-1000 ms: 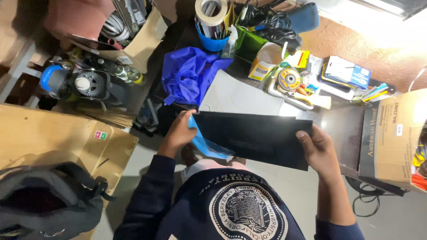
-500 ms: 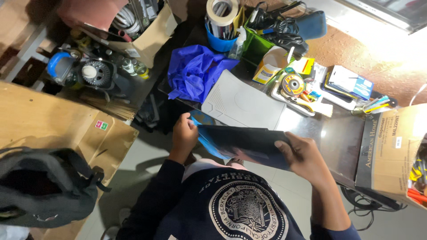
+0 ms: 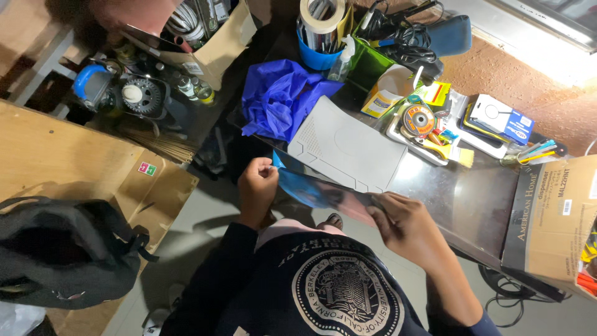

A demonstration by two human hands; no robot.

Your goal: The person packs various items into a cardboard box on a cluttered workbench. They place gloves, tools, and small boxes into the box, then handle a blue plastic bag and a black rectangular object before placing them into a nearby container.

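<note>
A thin dark glossy sheet [image 3: 323, 194] is held in front of my chest, tilted nearly flat so its blue-reflecting face shows. My left hand [image 3: 258, 185] pinches its left corner, where a blue film edge [image 3: 275, 163] sticks up. My right hand [image 3: 401, 223] grips the sheet's right end. Just beyond the sheet a grey flat panel [image 3: 348, 146] lies on the dark table [image 3: 472, 205]. A crumpled blue plastic bag [image 3: 280, 96] sits at the table's left end.
The table's far side holds a blue cup with a tape roll [image 3: 320, 25], a green box [image 3: 367, 62], a grinding disc [image 3: 418, 118] and small packs. A cardboard box [image 3: 559, 218] stands right. Left are a wooden board [image 3: 56, 162], a black bag [image 3: 62, 249] and a power tool [image 3: 124, 93].
The dark sheet has tipped from facing me upright to lying nearly flat and lower. Both hands came down and closer to my chest.
</note>
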